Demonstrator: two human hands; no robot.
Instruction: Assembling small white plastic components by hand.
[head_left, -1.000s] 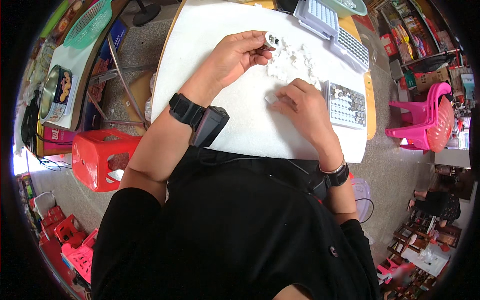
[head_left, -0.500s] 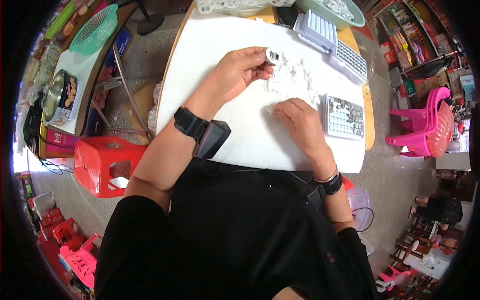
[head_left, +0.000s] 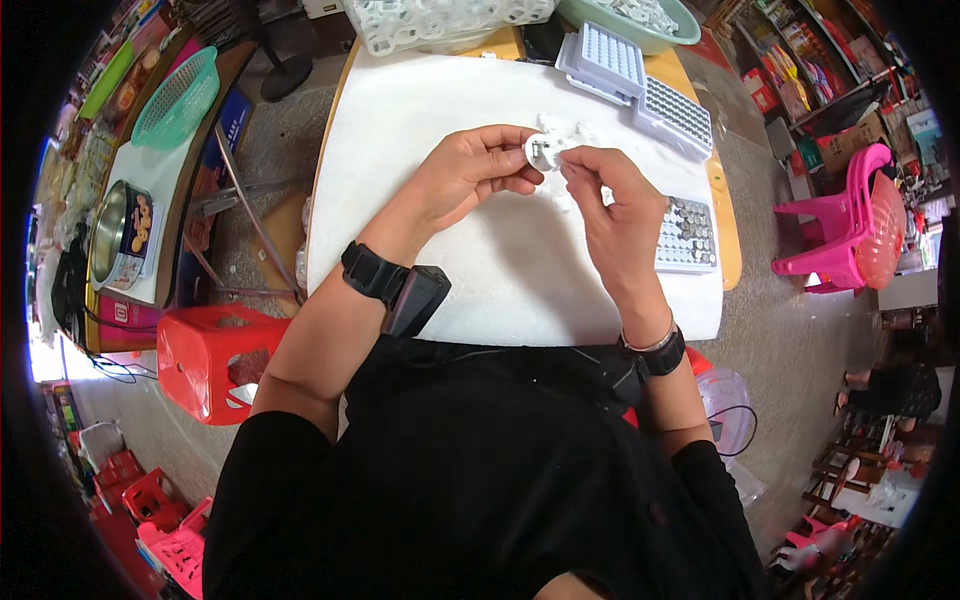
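Observation:
Above the white table covering, my left hand (head_left: 470,172) pinches a small round white plastic part (head_left: 540,152) with dark metallic bits inside it. My right hand (head_left: 622,212) meets it from the other side, thumb and fingertips pressed together at the part's right edge. Whatever sits between those right fingertips is too small to make out. Just beyond the hands lies a scatter of little white pieces (head_left: 572,130), partly hidden by my right hand. Right of that hand is a shallow tray (head_left: 688,238) of small round metallic pieces, its left side covered by the hand.
Stacked pale trays (head_left: 612,62) and a perforated tray (head_left: 676,115) line the table's far right. At the far edge stand a clear bag of round white parts (head_left: 430,22) and a green bowl (head_left: 665,35). A red stool (head_left: 205,365) is at the left, pink chairs (head_left: 850,235) at the right.
My right hand has risen from the table up to the round white part, where it now touches it. My left hand still holds the part, slightly lower in view.

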